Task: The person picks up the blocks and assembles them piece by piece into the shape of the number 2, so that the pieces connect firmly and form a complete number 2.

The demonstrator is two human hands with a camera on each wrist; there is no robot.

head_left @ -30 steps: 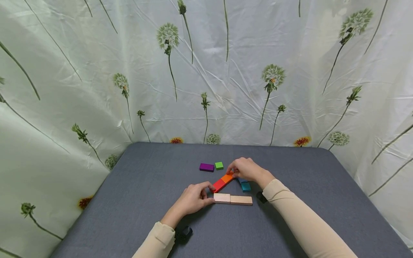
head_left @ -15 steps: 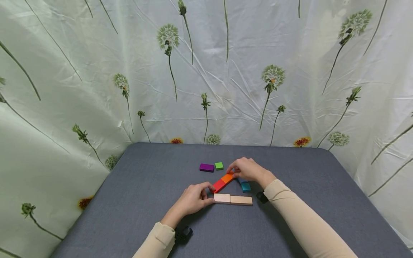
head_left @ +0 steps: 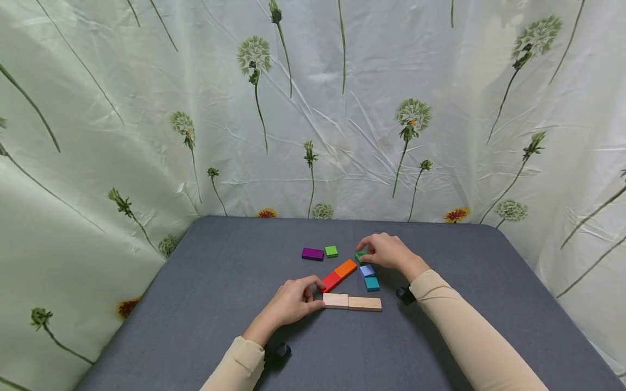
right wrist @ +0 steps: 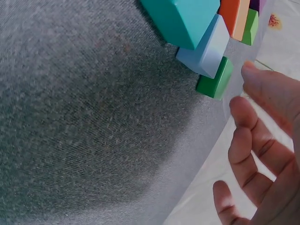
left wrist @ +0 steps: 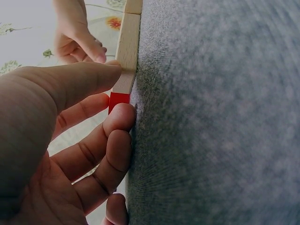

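Observation:
My left hand [head_left: 289, 302] rests at the corner where a red block [head_left: 331, 281] and a pale wooden block [head_left: 335, 301] lie close together. Its thumb touches the pale block and its index fingertip touches the red one; the other fingers bend loosely. An orange block [head_left: 346, 267] continues the red one in a slanting line. My right hand [head_left: 388, 253] is over a dark green block [right wrist: 215, 82], partly hidden in the head view. In the right wrist view, thumb and fingers are parted, with nothing visible between them. A light blue block [head_left: 367, 271] and a teal block [head_left: 371, 284] line up below.
A second wooden block [head_left: 364, 304] adjoins the pale one. Behind the slanting line lie a purple block [head_left: 312, 254] and a light green block [head_left: 331, 251]. All lie on a grey cloth-covered table [head_left: 235, 260], with a flowered curtain [head_left: 342, 136] behind it.
My right hand has left the orange block and moved right and slightly back to the dark green block. The light blue block now shows fully. My left hand stays in place.

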